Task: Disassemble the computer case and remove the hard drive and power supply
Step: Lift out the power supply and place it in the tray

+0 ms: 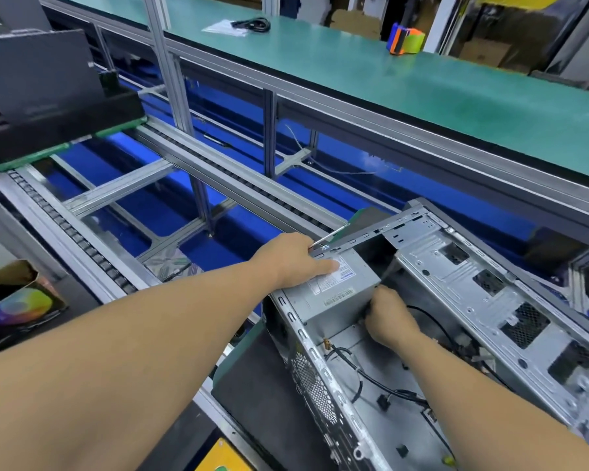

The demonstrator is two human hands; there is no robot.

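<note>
The open grey computer case (pixel 463 287) lies on its side at the lower right. In its near-left corner sits the power supply (pixel 340 300), a grey box with a white label. My left hand (pixel 295 261) rests on top of the power supply, thumb laid across the label. Its fingers curl over the case's far edge around a screwdriver (pixel 332 235), whose thin metal shaft sticks out beyond them. My right hand (pixel 390 317) is inside the case, fingers curled against the power supply's inner side. Black cables (pixel 371 382) trail over the case floor. No hard drive is visible.
The case sits on a black mat (pixel 252 389) by the roller conveyor (pixel 92 253). Another black case on a green pallet (pixel 48 96) stands at the upper left. The green bench (pixel 422 86) behind carries a tape dispenser (pixel 405 39) and a black cord (pixel 252 23). A colourful box (pixel 17 307) lies at the left.
</note>
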